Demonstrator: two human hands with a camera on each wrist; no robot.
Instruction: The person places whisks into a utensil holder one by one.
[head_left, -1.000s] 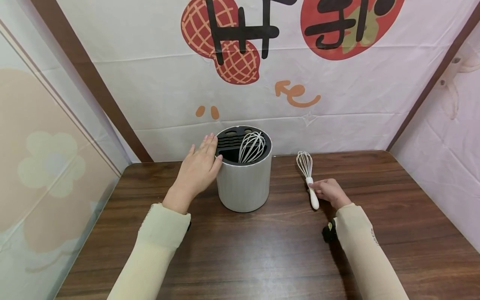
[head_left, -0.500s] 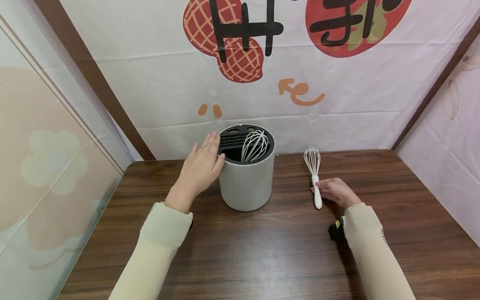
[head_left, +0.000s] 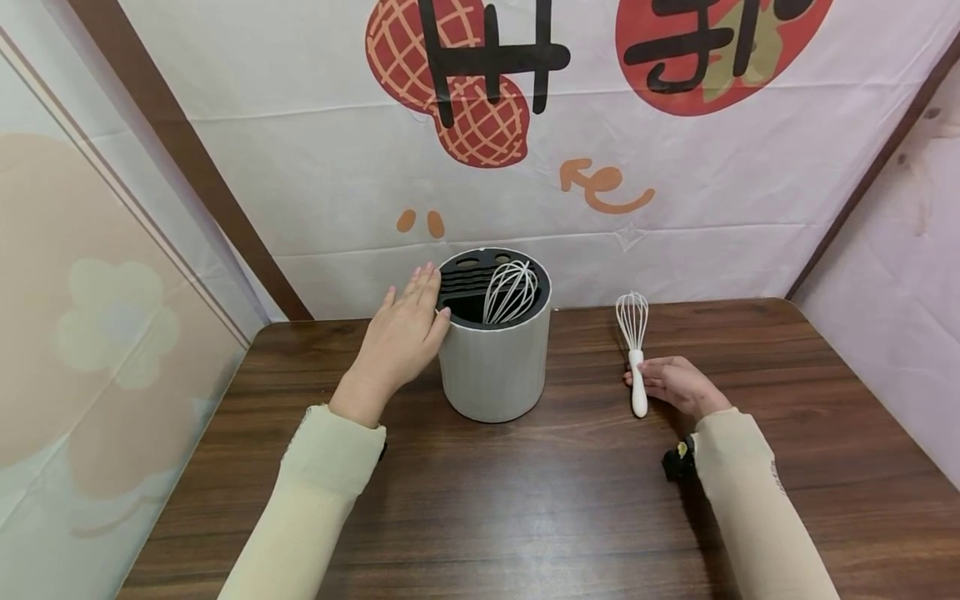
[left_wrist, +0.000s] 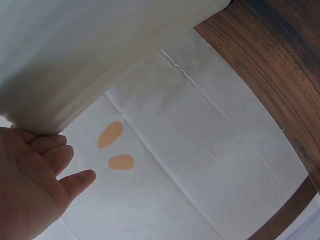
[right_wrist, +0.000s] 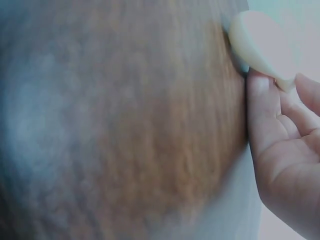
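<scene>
Dark brown wood-grain table [head_left: 525, 517], standing before a white fabric backdrop [head_left: 322, 167] bearing red, black and orange printed motifs.

White wire balloon whisk with a smooth white handle [head_left: 639, 400]: lying on the right half of the table, well apart from the container, wire end pointing toward the backdrop; whether the handle is touching the wood cannot be told.

Right hand [head_left: 681, 387]: pinching the handle between thumb and fingers, reaching in from the right.

Pale grey-white cylindrical container [head_left: 495, 375] with a black slotted top [head_left: 467, 285]: standing upright near the table's back edge.

Second white wire whisk [head_left: 510, 293]: sitting in the container's large opening, its wire loops rising above the rim.

Left hand [head_left: 397, 333]: resting its extended fingers against the container's left side at the rim, thumb standing apart.

Cream sleeves [head_left: 330, 458]: covering both forearms. Black band [head_left: 678, 461]: showing at the right cuff.
</scene>
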